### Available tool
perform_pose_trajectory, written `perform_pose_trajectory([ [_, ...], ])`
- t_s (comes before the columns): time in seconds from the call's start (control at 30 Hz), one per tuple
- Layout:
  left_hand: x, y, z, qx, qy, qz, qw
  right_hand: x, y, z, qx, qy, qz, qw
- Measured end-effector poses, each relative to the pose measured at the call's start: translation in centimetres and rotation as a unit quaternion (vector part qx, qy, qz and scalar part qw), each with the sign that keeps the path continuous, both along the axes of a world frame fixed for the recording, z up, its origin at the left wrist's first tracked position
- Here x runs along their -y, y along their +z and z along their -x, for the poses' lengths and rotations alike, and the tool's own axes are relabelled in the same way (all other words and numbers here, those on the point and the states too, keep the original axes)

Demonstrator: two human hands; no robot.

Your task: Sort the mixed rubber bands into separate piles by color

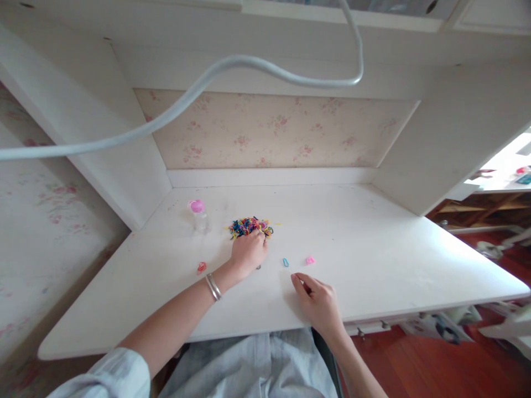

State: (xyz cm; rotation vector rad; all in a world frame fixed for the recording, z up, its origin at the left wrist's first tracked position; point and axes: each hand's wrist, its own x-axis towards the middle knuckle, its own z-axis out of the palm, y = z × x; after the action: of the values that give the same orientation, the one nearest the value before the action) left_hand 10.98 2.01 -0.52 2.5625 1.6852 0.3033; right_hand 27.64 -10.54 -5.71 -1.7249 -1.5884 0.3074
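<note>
Currently the left hand [250, 251] reaches over the counter [381, 249] with its fingers bent down into the near side of a heap of small coloured loops [244, 225]. Its fingertips are hidden, so I cannot tell whether they pinch any of them. The heap lies left of the middle of the counter, closer to the back edge than to the front one, mixing blue, yellow, red, pink and black, with a yellow strand [278, 224] just off its right end.

The right hand [317, 298] is held near the front edge, fingers curled and the tips of thumb and forefinger brought close together; whether something thin sits between them I cannot tell. Just beyond it, toward the back edge, lie a blue loop [285, 262] and, to that loop's right, a small pink piece [310, 260].

Toward the back left corner is a clear bottle [201, 222] with a pink cap [196, 206]. Between it and the front edge lies a little reddish clump [201, 268], near the left wrist, which wears a silver bracelet [213, 287]. A tiny dark item [258, 267] shows just beside the left hand.
</note>
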Motion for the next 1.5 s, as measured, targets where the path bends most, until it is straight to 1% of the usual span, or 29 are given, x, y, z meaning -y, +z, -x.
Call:
perform_pose_trajectory([
  [0.13,-0.8,-0.8,-0.4,-0.004,0.002,-0.001,1.0,0.0,0.0,0.0,0.008,0.01,-0.001,1.0],
  [0.27,-1.3,-1.3,-0.4,0.0,0.001,-0.001,1.0,0.0,0.1,0.0,0.012,0.013,-0.001,1.0],
  [0.5,-1.8,-1.7,0.0,0.015,0.009,0.009,1.0,0.1,0.2,0.1,0.023,0.019,-0.002,1.0],
  [0.73,-1.9,-1.9,0.4,0.03,-0.004,0.025,0.999,0.1,0.1,0.1,0.035,0.02,-0.002,0.999],
  [0.9,-1.8,-1.7,0.7,0.042,-0.005,0.03,0.999,0.1,0.2,0.1,0.035,0.017,-0.002,0.999],
  [1.17,-1.7,-0.7,1.0,0.063,0.016,0.031,0.997,0.2,0.6,0.3,0.039,0.021,0.004,0.999],
  [1.4,-2.0,-0.4,0.9,0.077,0.017,0.017,0.997,0.1,0.5,0.2,0.04,0.019,0.01,0.999],
  [1.5,-1.7,0.0,1.1,0.083,0.021,0.008,0.996,0.1,0.5,0.2,0.042,0.021,0.009,0.999],
])
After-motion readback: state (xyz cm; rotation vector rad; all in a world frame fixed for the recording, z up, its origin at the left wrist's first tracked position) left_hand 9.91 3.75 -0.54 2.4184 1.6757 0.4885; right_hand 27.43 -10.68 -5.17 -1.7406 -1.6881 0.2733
